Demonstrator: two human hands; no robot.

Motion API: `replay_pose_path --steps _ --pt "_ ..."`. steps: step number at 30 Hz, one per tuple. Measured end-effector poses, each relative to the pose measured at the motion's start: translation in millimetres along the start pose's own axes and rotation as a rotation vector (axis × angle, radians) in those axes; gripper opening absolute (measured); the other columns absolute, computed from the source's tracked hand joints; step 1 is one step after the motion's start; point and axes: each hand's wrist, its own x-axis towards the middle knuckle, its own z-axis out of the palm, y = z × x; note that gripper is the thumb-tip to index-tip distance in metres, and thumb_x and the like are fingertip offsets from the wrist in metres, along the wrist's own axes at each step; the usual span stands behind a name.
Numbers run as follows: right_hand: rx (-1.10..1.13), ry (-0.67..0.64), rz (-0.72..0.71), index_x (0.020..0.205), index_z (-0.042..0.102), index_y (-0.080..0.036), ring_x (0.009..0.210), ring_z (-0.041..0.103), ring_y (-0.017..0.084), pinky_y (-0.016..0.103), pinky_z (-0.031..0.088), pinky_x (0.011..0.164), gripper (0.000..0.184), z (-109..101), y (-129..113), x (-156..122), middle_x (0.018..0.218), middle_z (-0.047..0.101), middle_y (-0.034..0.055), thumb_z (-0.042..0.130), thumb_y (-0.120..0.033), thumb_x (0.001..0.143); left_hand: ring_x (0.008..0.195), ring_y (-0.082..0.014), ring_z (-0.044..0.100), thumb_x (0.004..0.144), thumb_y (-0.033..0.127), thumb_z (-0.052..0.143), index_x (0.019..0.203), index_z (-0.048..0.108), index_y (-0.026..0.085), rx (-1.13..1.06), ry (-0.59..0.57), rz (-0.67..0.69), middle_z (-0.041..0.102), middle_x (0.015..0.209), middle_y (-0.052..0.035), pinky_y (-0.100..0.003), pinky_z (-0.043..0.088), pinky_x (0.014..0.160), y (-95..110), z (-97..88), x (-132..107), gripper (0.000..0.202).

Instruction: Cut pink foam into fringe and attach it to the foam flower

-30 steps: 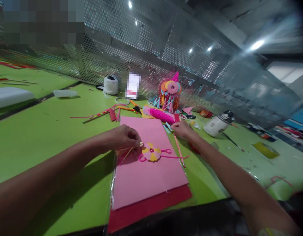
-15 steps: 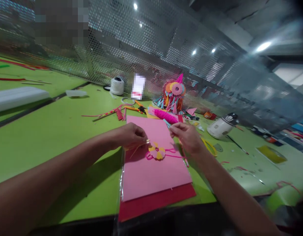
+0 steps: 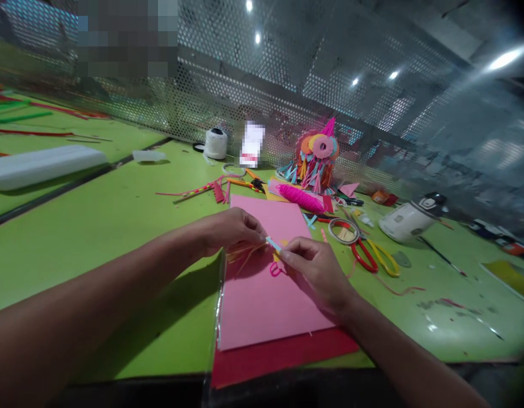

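Observation:
My left hand [image 3: 240, 229] is closed, pinching a bundle of thin yellowish strands [image 3: 245, 255] that trails down from its fingers. Between thumb and fingers, my right hand [image 3: 316, 269] grips a short light blue strip [image 3: 273, 244]. The far end of that strip meets my left fingertips at the top of the bundle. Both hands hover over a pink sheet [image 3: 262, 317], which lies on a red sheet [image 3: 282, 360]. Below the strip, a yellow and pink paper flower [image 3: 279, 260] with a magenta cord loop [image 3: 275, 270] is mostly covered by my right hand.
Behind the sheets lie a magenta yarn skein [image 3: 301, 197] and a tasselled paper ornament [image 3: 319, 150]. To the right are a tape roll [image 3: 344, 231], red-and-yellow-handled tools [image 3: 365, 256] and a white bottle-like container [image 3: 410, 218]. A thread spool [image 3: 216, 144] stands by the perforated screen [image 3: 194, 85].
My right hand has come left and down, bringing the light blue strip to the bundle in my left hand. It now covers most of the flower. The view has shifted slightly.

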Motion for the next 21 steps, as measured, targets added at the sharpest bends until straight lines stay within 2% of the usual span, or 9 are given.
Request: replay_pose_path --steps 5,8,15,21 --pt "-0.008 0.025 0.026 0.057 0.059 -0.019 0.052 0.046 0.012 0.024 0.033 0.047 0.015 -1.4 0.2 -3.9 0.056 0.055 -0.0003 0.062 -0.021 0.071 0.065 -0.0154 0.06 0.062 0.025 0.063 0.072 0.068 0.012 -0.087 -0.035 -0.042 0.069 0.071 -0.0049 -0.026 0.045 0.066 4.9 0.5 -2.6 0.017" --pt "0.037 0.002 0.072 0.06 0.059 -0.019 0.05 0.044 0.011 0.024 0.032 0.045 0.013 -1.9 2.5 -5.5 0.057 0.054 -0.0006 0.062 -0.022 0.072 0.07 -0.017 0.061 0.063 0.024 0.062 0.072 0.069 0.012 -0.114 -0.063 -0.021 0.07 0.076 -0.0065 -0.027 0.045 0.069 5.5 0.8 -3.6 0.016" --pt "0.067 0.001 0.061 0.062 0.057 -0.019 0.049 0.039 0.01 0.023 0.029 0.044 0.014 -0.1 4.6 -7.8 0.057 0.048 -0.0018 0.059 -0.022 0.075 0.062 -0.0157 0.059 0.062 0.029 0.063 0.076 0.069 0.012 0.07 0.055 -0.042 0.069 0.07 -0.0048 -0.026 0.044 0.061 0.5 4.0 0.3 0.022" --pt "0.055 -0.022 0.079 0.065 0.055 -0.017 0.05 0.038 0.009 0.023 0.029 0.045 0.014 0.9 5.5 -8.5 0.057 0.046 -0.0028 0.057 -0.022 0.078 0.061 -0.0141 0.057 0.062 0.033 0.061 0.078 0.069 0.014 0.143 0.058 -0.044 0.069 0.073 -0.0044 -0.024 0.043 0.059 1.9 7.7 -1.1 0.025"
